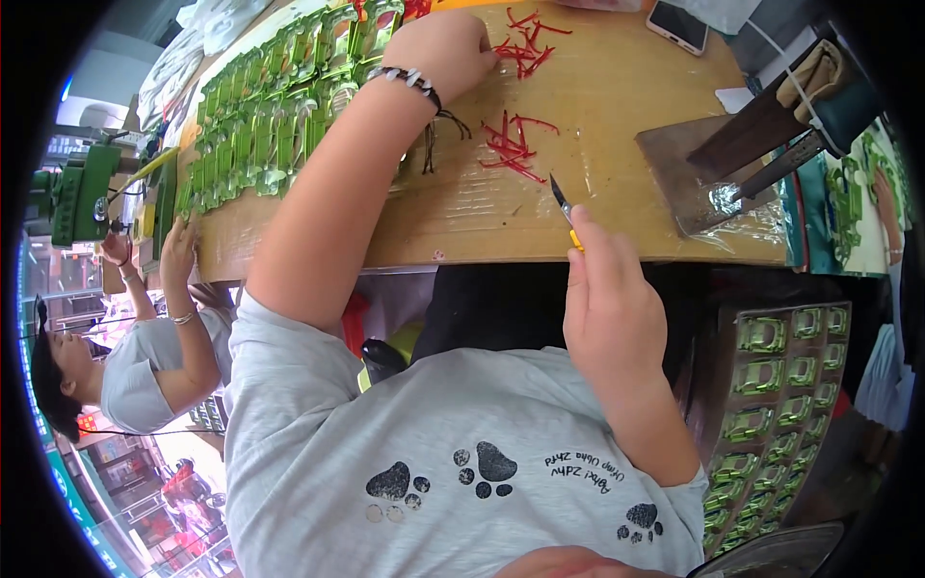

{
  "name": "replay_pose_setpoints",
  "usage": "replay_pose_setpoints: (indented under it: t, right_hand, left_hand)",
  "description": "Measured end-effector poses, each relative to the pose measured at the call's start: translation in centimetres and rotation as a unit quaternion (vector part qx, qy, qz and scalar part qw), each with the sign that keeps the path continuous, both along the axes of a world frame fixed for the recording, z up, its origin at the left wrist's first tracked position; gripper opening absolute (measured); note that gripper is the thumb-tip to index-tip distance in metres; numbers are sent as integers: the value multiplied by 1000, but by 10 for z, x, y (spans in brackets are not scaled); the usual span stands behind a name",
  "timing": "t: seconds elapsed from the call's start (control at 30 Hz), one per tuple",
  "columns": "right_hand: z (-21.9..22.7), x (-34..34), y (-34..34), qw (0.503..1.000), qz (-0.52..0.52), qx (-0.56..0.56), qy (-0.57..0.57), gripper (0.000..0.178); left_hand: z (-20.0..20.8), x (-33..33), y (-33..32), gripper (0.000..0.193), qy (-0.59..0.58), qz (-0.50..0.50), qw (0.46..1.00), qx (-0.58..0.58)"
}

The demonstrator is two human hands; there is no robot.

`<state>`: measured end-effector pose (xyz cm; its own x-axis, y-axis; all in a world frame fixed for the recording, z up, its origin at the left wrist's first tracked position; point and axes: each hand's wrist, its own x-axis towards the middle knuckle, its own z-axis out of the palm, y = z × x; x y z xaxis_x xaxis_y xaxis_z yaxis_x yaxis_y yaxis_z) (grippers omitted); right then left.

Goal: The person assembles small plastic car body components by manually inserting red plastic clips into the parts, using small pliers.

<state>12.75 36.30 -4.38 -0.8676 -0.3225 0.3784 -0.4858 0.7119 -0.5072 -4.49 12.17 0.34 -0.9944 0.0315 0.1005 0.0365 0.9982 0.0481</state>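
The right hand [617, 299] has fingers closed around a knife [566, 206], its long axis slanting forward-left, tip just beside the near red strips [514, 151]. The far red strips [526, 54] lie just right of the nearer left hand's [438, 53] curled fingers; their grip I cannot tell.

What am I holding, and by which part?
Your right hand grips a knife by its yellow handle; whether your left hand holds anything cannot be told.
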Motion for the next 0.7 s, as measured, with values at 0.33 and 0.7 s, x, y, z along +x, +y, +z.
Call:
replay_pose_setpoints:
  t: [0.33, 0.7]
  right_hand:
    - [3, 1, -4, 1000, -6, 16, 8, 40]
    - [11, 9, -13, 999, 47, -7, 19, 44]
  left_hand:
    - [5, 55, -7, 25, 66, -32, 997, -16]
    - [-23, 156, 20, 15, 99, -117, 950, 273]
